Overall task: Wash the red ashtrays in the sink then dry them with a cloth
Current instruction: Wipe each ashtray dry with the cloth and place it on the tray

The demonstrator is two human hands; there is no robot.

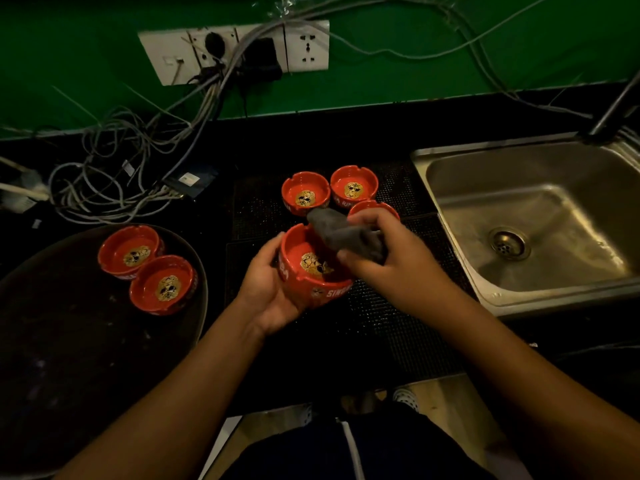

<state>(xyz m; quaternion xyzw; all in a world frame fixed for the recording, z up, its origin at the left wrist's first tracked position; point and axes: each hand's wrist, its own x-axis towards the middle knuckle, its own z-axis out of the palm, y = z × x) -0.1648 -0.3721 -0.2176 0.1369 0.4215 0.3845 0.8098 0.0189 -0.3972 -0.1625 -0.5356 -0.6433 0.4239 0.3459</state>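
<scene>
So, ashtray (pixel 313 271): red, upright, over the mat at the near middle of the counter, between both hands; gold skull print on its floor, white lettering on the outer wall.
Left hand (pixel 273 292): curled round the ashtray's left wall and underside, thumb up by the rim; holds it firmly.
Right hand (pixel 391 261): clenched on the cloth, fingertips pressing it down inside the ashtray's right side.
Cloth (pixel 346 235): dark grey, bunched; one end sticks out to the far left past the rim, the rest sits under the fingers.
Mat (pixel 381 327): black, gridded, just left of the sink.
Second ashtray (pixel 304 194): upright on the far part of the mat.
Third ashtray (pixel 354 187): just right of the second (touching or not, cannot tell).
Fourth ashtray (pixel 372 205): just beyond the right hand, mostly hidden by it.
Tray (pixel 69 341): round, dark, at the near left.
Fifth ashtray (pixel 130 251): on the tray's far edge, upright.
Sixth ashtray (pixel 162 284): nearer on the tray, touching the fifth.
Sink (pixel 571 174): steel, at the right, well apart from the tray; drain (pixel 508 243) in its floor.
Tap (pixel 614 102): at the far right corner, only its stem in view.
Socket plate (pixel 235 51): white, on the green wall (pixel 433 57), plugs in it.
Cables (pixel 121 168): grey tangle hanging from the plate onto the far left counter.
</scene>
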